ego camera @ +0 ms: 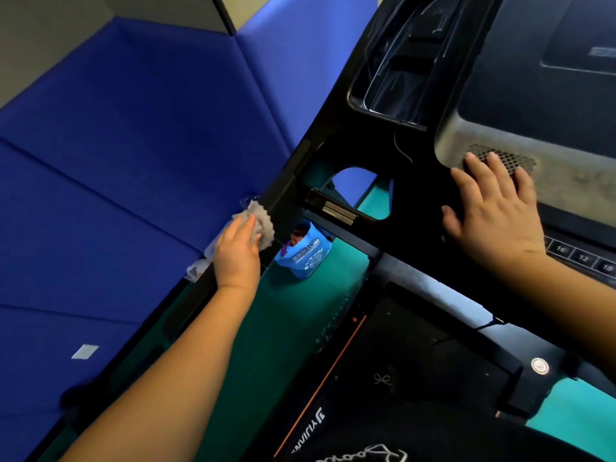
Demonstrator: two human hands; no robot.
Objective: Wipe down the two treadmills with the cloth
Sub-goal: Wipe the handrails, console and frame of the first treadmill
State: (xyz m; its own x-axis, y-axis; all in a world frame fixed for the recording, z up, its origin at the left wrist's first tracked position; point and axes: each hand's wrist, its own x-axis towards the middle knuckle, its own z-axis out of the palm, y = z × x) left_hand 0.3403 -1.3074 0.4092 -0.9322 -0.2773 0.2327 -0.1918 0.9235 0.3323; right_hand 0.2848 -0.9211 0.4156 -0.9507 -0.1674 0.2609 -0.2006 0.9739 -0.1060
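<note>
A black treadmill fills the right half of the head view, with its console (546, 105) at the upper right and its dark belt (410, 365) below. My left hand (237, 251) holds a crumpled grey cloth (261, 221) against the treadmill's left upright post (283, 185). My right hand (496, 215) lies flat with spread fingers on the console's lower edge, its fingertips on a perforated grille (500, 160). Only one treadmill is in view.
Blue padded wall panels (133, 145) run close along the left. A blue printed bag (305, 256) sits on the teal floor (266, 328) beside the post. A tray recess (393, 81) lies in the console, and number buttons (583, 258) show at the right edge.
</note>
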